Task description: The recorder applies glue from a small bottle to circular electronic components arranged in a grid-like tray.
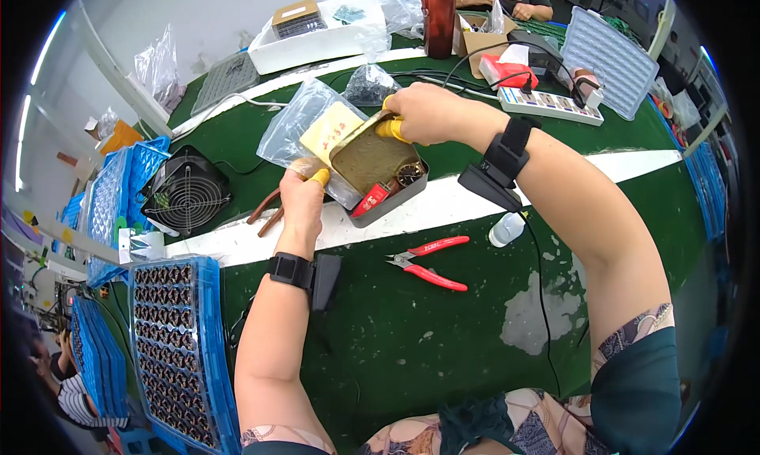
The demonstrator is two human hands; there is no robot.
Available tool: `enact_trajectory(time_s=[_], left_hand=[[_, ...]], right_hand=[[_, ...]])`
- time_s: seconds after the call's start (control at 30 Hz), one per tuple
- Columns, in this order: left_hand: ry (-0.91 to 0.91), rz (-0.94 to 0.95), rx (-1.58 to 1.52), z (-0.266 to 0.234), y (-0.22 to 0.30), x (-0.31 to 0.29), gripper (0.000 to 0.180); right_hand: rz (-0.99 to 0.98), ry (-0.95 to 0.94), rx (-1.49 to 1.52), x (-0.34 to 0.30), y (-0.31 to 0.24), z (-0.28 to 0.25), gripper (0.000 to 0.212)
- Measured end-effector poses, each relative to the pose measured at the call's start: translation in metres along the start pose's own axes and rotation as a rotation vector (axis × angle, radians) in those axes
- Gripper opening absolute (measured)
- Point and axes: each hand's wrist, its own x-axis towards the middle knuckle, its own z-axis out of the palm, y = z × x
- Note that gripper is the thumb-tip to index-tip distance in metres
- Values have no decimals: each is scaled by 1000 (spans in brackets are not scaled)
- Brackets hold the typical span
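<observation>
A small metal tin (401,205) sits tilted across the white strip of the table, its inside facing me. In it lie a red packet (371,199) and a round black-and-gold piece (408,175). Yellow finger cots cover some fingertips of both hands. My left hand (301,194) is closed at the tin's left edge, thumb along the rim. My right hand (423,113) pinches the tin's far upper edge. Beside the tin, a clear plastic bag (286,122) and a cream-coloured card with red print (332,129) lie partly behind my hands. Red-handled cutters (427,262) lie open nearer me.
A small white bottle (507,229) and a black cable stand right of the cutters. A blue tray of small dark parts (164,336) is at left, a black fan (188,192) behind it. Farther back are a power strip (552,106), a red-brown bottle (438,19) and another person's hands (522,11).
</observation>
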Motion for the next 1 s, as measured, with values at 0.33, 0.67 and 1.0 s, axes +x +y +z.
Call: enact_trajectory(time_s=[0.33, 0.67, 1.0], left_hand=[[-118, -231, -245, -30, 4, -1, 25], [202, 352, -30, -20, 21, -20, 41], [139, 858, 908, 16, 47, -26, 15]], right_hand=[[15, -74, 104, -17, 3, -7, 30], [-110, 7, 115, -29, -2, -22, 33], [4, 56, 178, -62, 18, -47, 31]])
